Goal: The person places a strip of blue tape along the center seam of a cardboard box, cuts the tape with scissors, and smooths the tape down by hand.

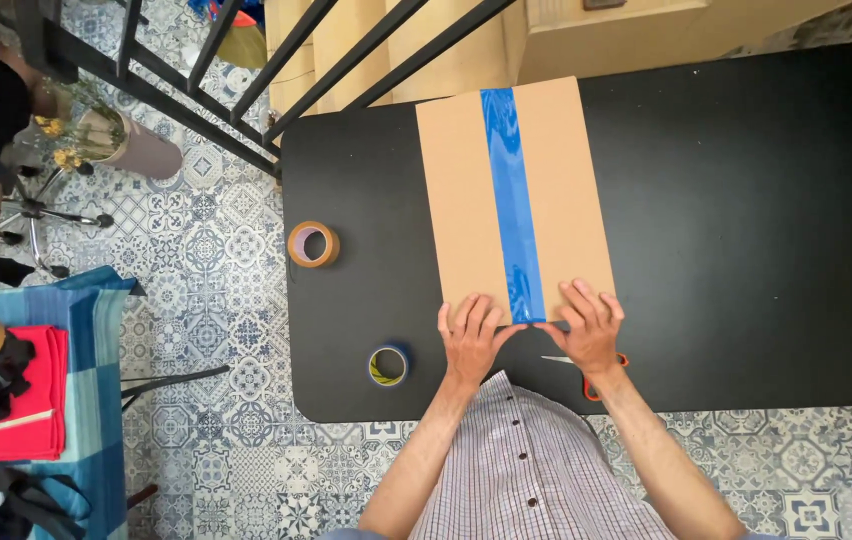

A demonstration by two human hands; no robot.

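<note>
My left hand (pixel 470 338) and right hand (pixel 588 326) open, flat, fingers spread, pressing near edge of cardboard box (pixel 466 200) mid-frame on black table (pixel 746 220). Thumbs meet at blue tape strip (pixel 513 205). Blue tape roll (pixel 388 365) lower left; orange scissors (pixel 594 385) under right wrist.

Blue tape strip (pixel 513 200) on brown cardboard box (pixel 461 200)
</note>
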